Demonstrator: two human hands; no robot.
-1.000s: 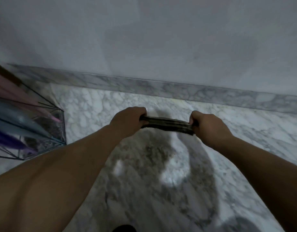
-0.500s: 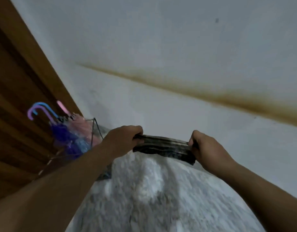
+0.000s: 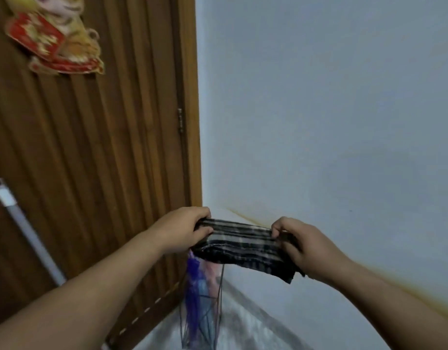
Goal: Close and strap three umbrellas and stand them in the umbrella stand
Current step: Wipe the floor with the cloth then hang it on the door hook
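I hold a folded black-and-white plaid umbrella [image 3: 243, 246] level in front of me. My left hand [image 3: 185, 229] is closed on its left end and my right hand [image 3: 301, 246] on its right end. Below it stands a black wire umbrella stand [image 3: 218, 311] in the corner. Inside it are a purple umbrella [image 3: 194, 281], a blue one and a pink one [image 3: 213, 274], all closed. Their handles are hidden behind the plaid umbrella.
A ribbed wooden door [image 3: 91, 147] fills the left side, with a red and gold decoration [image 3: 53, 39] near the top. A grey pole [image 3: 28, 233] leans across the door. A white wall [image 3: 331, 109] is at right, marble floor [image 3: 243, 332] below.
The view has swung up from the marble floor to the door and wall. Both hands still hold the plaid umbrella, which now hangs above the stand.
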